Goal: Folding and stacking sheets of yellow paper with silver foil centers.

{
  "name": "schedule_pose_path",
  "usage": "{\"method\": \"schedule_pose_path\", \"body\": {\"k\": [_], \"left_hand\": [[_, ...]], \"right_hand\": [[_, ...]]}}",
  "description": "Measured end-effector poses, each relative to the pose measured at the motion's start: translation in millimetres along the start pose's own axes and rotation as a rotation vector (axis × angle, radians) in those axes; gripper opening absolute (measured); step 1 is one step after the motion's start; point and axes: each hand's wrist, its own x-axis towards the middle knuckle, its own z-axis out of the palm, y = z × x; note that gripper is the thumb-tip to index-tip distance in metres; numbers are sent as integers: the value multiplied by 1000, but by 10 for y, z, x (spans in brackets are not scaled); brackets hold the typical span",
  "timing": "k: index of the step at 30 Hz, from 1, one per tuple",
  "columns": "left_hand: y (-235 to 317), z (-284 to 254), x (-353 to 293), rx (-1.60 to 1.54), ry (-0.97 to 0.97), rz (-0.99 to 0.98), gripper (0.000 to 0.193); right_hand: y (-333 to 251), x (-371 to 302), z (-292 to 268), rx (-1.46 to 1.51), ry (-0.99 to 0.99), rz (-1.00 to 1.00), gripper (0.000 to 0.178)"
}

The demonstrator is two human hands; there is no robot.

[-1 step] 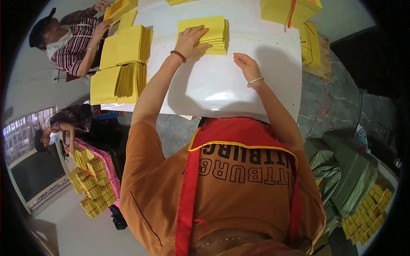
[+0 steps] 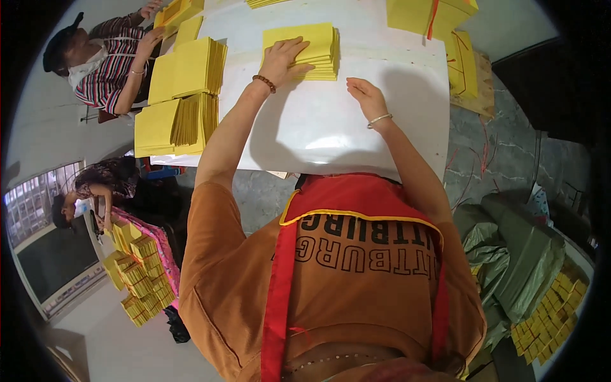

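A small stack of yellow paper (image 2: 318, 39) lies on the white-covered table (image 2: 305, 137) in front of me, its layers showing along the near and right edges. My left hand (image 2: 286, 58) rests flat on top of its left part, fingers stretched to the right and thumb by the near edge. Beaded bracelet and wrist show just behind that hand. To the right of the stack, apart from it, my right hand (image 2: 368, 95) hovers over the table with fingers stretched out and close together. It has nothing in it.
Thick piles of yellow paper (image 2: 184, 73) stand along the table's left edge, where a person in a striped shirt (image 2: 108, 70) works. Yellow bundles (image 2: 429, 16) tied with red string sit at the far right. Another person (image 2: 105, 184) bends over more bundles at left.
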Motion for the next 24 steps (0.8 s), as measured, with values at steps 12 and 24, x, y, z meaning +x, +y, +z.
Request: {"method": "schedule_pose_path", "body": {"k": [12,24], "left_hand": [[-61,-23,67,-58,-18,32,48],[89,-169,78,-77,-60,-61,46]], "right_hand": [[-286,-46,258,-215,-62,41,37],[-271,105,403,-217,-54,54,43]]}}
